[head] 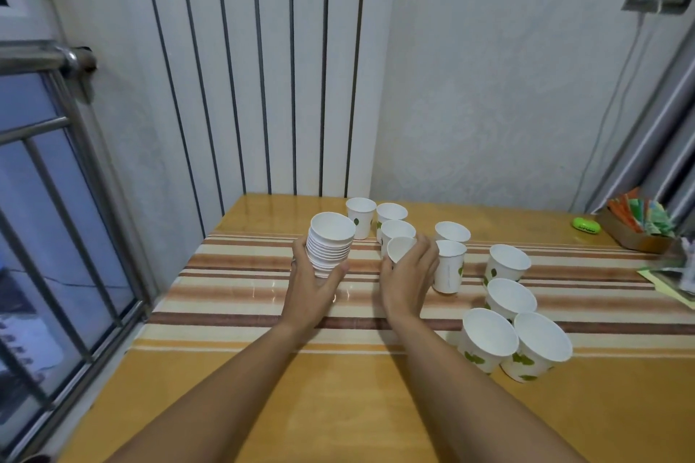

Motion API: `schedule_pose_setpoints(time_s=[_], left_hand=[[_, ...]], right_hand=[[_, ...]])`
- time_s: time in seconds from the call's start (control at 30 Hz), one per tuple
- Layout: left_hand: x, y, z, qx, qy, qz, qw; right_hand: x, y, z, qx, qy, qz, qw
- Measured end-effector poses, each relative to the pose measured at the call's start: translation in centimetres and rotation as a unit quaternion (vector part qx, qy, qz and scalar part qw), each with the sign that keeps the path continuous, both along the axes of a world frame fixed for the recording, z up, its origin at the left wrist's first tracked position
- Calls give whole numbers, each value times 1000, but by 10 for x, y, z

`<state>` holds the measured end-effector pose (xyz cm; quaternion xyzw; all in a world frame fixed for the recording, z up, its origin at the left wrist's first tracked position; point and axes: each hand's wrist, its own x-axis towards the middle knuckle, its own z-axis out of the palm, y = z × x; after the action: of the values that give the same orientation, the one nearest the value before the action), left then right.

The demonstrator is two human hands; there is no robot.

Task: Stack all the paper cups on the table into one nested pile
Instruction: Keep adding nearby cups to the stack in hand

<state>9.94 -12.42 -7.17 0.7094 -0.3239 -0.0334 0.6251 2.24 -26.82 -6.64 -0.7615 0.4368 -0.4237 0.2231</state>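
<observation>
Clasping the nested pile of cups (331, 246), the left hand (314, 289) holds it just left of a single cup (400, 249) grasped by the right hand (408, 280); loose cups (489, 338) stand right of it on the tabletop (338, 406).

L hand (314, 284): arm extended fwd, bare forearm, fingers and thumb curled round stack (330, 246). R hand (408, 280): arm extended alongside, near L, fingers wrapped round single cup (399, 249).
</observation>
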Motion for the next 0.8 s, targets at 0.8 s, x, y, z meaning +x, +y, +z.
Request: schedule_pose_setpoints(time_s=[0.8], left_hand=[[-17,24,9,128,-69,109,983]], right_hand=[[-40,29,74,-50,-200,167,964]])
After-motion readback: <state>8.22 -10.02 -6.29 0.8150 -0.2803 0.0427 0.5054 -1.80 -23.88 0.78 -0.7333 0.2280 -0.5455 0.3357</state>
